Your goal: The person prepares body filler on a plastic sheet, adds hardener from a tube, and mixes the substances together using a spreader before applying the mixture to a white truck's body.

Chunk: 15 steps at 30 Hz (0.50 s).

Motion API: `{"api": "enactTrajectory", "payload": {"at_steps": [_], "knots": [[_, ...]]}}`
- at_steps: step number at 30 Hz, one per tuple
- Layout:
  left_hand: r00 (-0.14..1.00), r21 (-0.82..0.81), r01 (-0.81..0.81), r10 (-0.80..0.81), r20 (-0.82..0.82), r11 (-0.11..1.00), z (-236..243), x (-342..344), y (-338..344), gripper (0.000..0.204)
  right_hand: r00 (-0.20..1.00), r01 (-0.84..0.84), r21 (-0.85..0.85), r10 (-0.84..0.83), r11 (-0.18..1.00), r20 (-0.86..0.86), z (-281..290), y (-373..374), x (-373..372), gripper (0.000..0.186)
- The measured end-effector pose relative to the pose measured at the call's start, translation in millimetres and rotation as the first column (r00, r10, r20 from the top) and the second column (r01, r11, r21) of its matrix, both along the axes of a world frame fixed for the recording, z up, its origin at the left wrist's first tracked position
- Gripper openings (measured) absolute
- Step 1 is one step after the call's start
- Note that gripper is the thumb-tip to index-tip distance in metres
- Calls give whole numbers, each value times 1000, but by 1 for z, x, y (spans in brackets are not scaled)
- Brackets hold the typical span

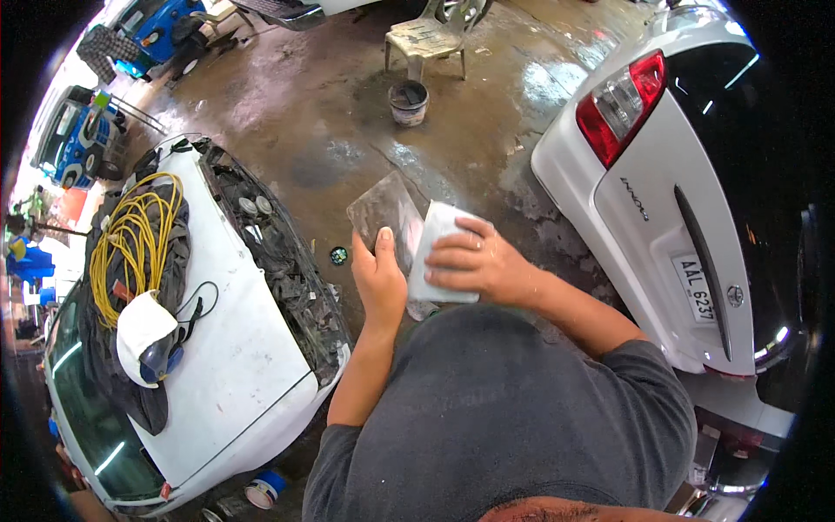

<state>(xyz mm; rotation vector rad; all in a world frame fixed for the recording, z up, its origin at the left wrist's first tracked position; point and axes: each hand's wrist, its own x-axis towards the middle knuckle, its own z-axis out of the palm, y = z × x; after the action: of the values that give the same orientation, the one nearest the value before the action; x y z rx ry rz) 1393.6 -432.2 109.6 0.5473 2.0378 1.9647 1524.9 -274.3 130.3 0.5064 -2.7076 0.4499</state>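
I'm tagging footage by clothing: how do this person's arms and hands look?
The left sleeve and right sleeve are short and dark grey, like the shirt. The left hand and right hand wear no gloves; no watch shows. A glint on the right fingers may be a ring.

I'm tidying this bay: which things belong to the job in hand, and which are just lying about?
In hand:
- grey flat piece, held by the left hand
- white flat piece, under the right hand's fingers

Apparently lying about:
- yellow coil on the white car
- bucket
- chair
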Motion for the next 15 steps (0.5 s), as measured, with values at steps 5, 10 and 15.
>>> {"api": "enactTrajectory", "payload": {"at_steps": [5, 10, 15], "knots": [[979, 98, -178, 187, -88, 979, 1, -10, 6, 39, 990, -69, 85, 58, 994, 126, -10, 17, 1, 36], [926, 417, -154, -16, 377, 896, -5, -19, 8, 41, 995, -45, -176, 28, 983, -97, 20, 1, -20, 44], [797, 501, -225, -138, 588, 836, 2, -8, 6, 40, 992, 108, -207, -91, 972, 92, -41, 54, -31, 57]]}}
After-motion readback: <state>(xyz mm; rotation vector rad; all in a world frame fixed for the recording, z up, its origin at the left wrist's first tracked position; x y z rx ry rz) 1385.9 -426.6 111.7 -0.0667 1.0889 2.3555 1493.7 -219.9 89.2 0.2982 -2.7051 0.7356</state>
